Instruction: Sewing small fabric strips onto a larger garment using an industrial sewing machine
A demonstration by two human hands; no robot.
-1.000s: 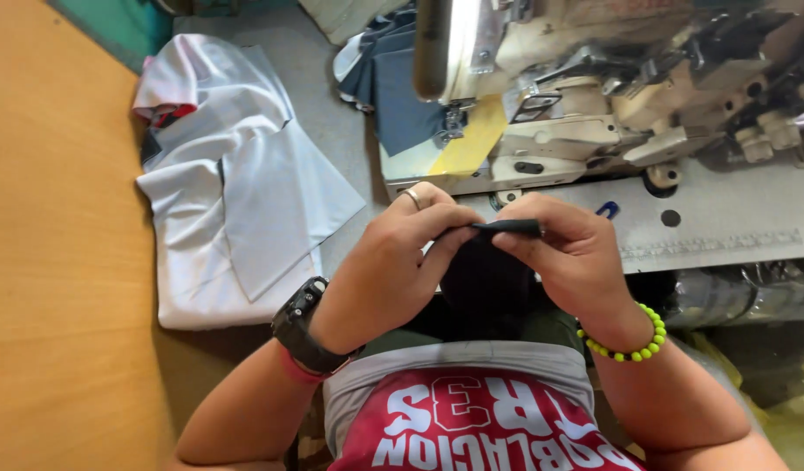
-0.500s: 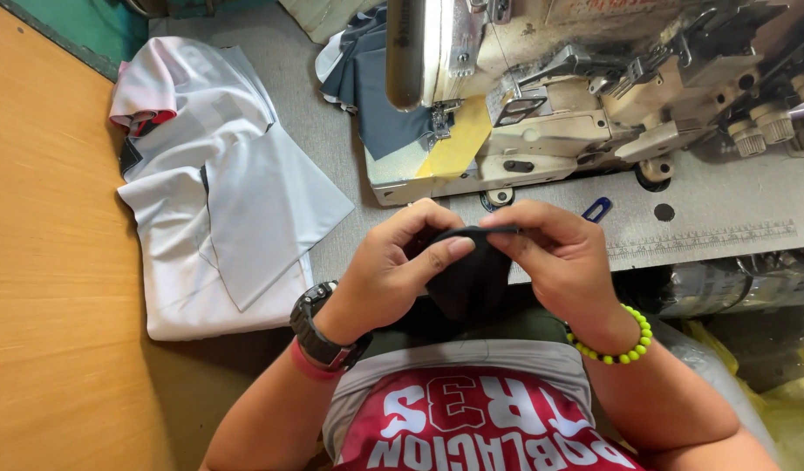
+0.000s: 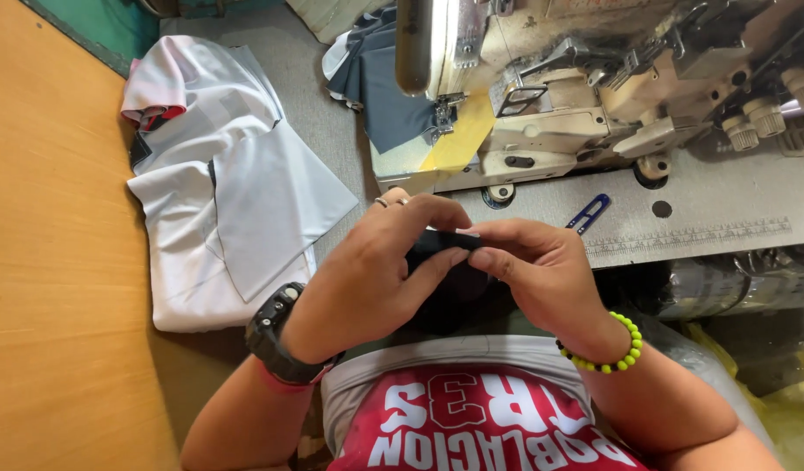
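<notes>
Pinching from both sides, a small piece of black fabric [image 3: 444, 241] is held between the left hand [image 3: 376, 266] and the right hand [image 3: 541, 270], just above the person's lap and in front of the grey sewing table [image 3: 716, 205]. Both hands are closed on the fabric, thumbs and forefingers meeting at its top edge. A black watch [image 3: 275, 336] is worn on the left wrist and a yellow-green bead bracelet [image 3: 616, 349] on the right. A cream sewing machine [image 3: 594, 105] is seen beyond the hands, with blue thread snips [image 3: 588, 214] lying beside it. White garment pieces [image 3: 219, 192] are piled to the left.
</notes>
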